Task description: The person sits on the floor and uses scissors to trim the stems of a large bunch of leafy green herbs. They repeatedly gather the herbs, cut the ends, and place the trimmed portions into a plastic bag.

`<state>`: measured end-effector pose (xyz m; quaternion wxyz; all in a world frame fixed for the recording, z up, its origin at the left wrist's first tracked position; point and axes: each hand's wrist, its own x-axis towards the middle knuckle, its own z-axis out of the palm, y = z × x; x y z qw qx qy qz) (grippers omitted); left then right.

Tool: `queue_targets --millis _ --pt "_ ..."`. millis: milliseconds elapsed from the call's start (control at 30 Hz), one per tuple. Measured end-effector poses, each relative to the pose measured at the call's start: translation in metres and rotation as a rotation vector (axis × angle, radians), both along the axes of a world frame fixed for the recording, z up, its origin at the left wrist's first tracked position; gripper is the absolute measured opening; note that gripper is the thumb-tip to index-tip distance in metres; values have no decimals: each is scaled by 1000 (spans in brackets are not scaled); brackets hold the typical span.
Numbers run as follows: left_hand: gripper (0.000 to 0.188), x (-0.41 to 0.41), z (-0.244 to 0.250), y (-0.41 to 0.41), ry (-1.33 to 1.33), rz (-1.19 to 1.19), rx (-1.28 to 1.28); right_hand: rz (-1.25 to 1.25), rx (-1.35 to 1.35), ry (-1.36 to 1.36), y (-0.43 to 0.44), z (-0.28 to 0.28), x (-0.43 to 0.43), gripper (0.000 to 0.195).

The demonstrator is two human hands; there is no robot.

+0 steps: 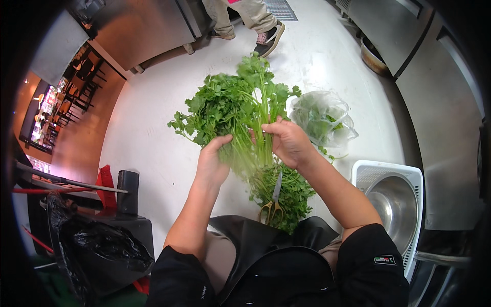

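Note:
My left hand [215,161] grips a large leafy bunch of cilantro [224,103] by its stems, thumb on top. In my right hand [287,140] are several long pale stems [264,115], pinched between thumb and fingers, their leaves pointing away from me. The lower stem ends blur between the two hands. Beneath them, close to my lap, lies a pile of cilantro [299,192]. Scissors [274,203] with gold-coloured handles rest on that pile, blades pointing away from me. Right of my right hand, a clear plastic bag [324,119] holds more greens.
A white plastic basket [358,169] with a steel bowl [395,211] stands to my right. At left are a black bag [103,245] and a red broom [105,188]. A person's shoe [270,40] is on the floor ahead. Steel cabinets [149,34] flank the white floor.

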<state>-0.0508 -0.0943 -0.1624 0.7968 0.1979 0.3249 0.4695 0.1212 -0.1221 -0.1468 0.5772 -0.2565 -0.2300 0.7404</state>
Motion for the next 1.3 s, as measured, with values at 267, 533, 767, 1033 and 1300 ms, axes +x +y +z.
queue_targets --millis 267,533,767,1033,1300 --pt "35 3 6 -5 127 -18 94 -77 14 -207 -10 4 -10 31" --pt "32 9 18 -12 142 -84 190 -84 -47 -170 3 -4 -3 27" --pt "34 10 19 -8 145 -87 161 46 -136 -65 5 -10 12 20" --pt "22 5 16 -3 232 -17 89 2 -150 -352 3 6 15 25" --pt "26 1 12 0 115 -134 -3 144 -123 -207 9 -1 36 27"
